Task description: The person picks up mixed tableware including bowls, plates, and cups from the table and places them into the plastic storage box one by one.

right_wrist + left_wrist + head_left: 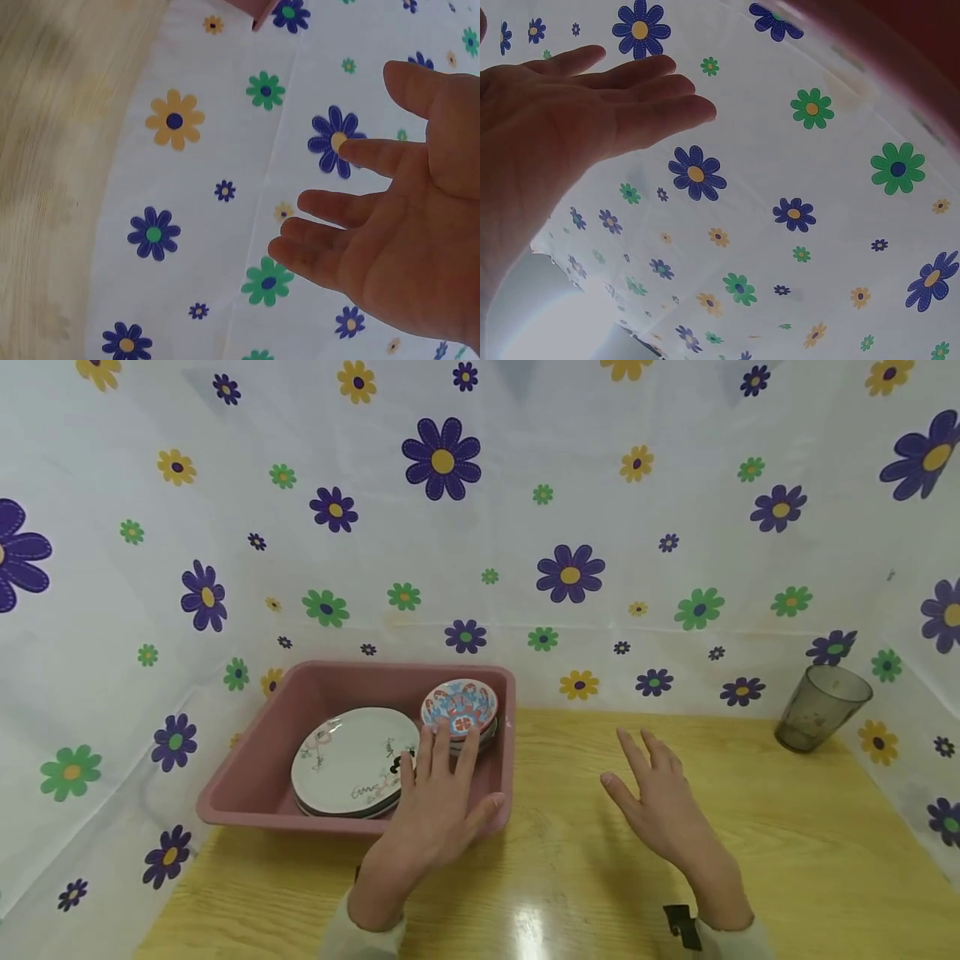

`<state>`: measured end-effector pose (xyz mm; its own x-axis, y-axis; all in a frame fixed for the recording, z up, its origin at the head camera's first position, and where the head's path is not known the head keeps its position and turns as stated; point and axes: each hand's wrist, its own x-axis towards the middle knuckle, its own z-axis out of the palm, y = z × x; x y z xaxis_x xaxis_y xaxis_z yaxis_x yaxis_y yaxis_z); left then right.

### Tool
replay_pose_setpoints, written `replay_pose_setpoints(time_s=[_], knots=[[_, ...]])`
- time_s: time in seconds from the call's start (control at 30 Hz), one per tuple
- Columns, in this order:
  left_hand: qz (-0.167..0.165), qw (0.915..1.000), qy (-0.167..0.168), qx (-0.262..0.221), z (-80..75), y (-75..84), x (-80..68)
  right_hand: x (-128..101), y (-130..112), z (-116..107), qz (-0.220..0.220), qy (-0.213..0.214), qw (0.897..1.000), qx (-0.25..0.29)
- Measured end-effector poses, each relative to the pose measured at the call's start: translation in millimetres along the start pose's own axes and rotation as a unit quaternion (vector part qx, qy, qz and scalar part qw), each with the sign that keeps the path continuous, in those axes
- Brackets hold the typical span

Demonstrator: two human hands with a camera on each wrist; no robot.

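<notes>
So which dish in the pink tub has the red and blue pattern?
The small bowl at the back right of the pink tub, just beyond the left hand. The bigger plate beside it is white with thin drawings.

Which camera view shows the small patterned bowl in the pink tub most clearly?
The head view. There the small patterned bowl shows whole, inside the pink tub beside the white plates, just beyond the left hand. Neither wrist view shows the bowl, only an open hand against the flowered cloth.

pale cream sleeves (pixel 360 939) at both wrists; small black clip (pixel 681 922) on the right one.
</notes>
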<state>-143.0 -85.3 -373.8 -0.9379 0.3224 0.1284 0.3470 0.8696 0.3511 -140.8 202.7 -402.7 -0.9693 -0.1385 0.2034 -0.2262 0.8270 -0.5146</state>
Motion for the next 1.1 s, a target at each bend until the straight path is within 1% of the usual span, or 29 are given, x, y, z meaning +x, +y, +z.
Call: replay_pose_setpoints(time_s=[0.2,0.3,0.4,0.5,0.6,0.7,0.73,0.8,0.87,0.93,1.0,1.1], knots=[[-0.002,0.9999,-0.005,0.010,-1.7,-0.1,2.7,5.3,20.0,-17.0,0.037,0.015,0.999,0.035],[0.000,1.0000,-0.006,0.006,-2.1,0.3,3.0,6.5,32.6,-27.3,0.047,0.035,0.997,0.050],[0.006,1.0000,-0.007,0.002,-1.7,1.2,3.2,5.2,47.5,-36.3,0.051,0.080,0.994,0.056],[0.012,0.9999,-0.011,-0.003,-1.1,3.0,2.9,0.5,64.1,-41.4,0.061,0.134,0.987,0.059],[0.020,0.9997,-0.015,-0.008,-1.2,5.1,1.8,-3.7,80.9,-42.3,0.060,0.203,0.976,0.050],[0.028,0.9995,-0.012,-0.007,-2.1,7.0,0.7,-3.3,94.5,-42.7,0.045,0.278,0.959,0.035],[0.031,0.9995,-0.011,-0.005,-2.1,7.4,0.6,-2.5,98.0,-43.4,0.047,0.298,0.953,0.031],[0.035,0.9993,-0.008,-0.002,-2.6,8.4,-0.1,-1.4,104.9,-46.7,0.061,0.325,0.943,0.033],[0.037,0.9993,-0.007,0.003,-2.7,9.4,-0.7,-0.4,111.8,-52.2,0.088,0.345,0.934,0.040],[0.039,0.9992,-0.005,0.005,-1.9,9.8,-1.3,0.0,119.6,-58.4,0.117,0.366,0.922,0.050],[0.042,0.9991,-0.003,0.006,-1.4,10.6,-2.1,0.7,128.2,-64.4,0.137,0.390,0.908,0.066],[0.047,0.9989,0.000,0.002,0.1,11.2,-2.9,1.0,139.2,-71.4,0.182,0.400,0.893,0.102]])
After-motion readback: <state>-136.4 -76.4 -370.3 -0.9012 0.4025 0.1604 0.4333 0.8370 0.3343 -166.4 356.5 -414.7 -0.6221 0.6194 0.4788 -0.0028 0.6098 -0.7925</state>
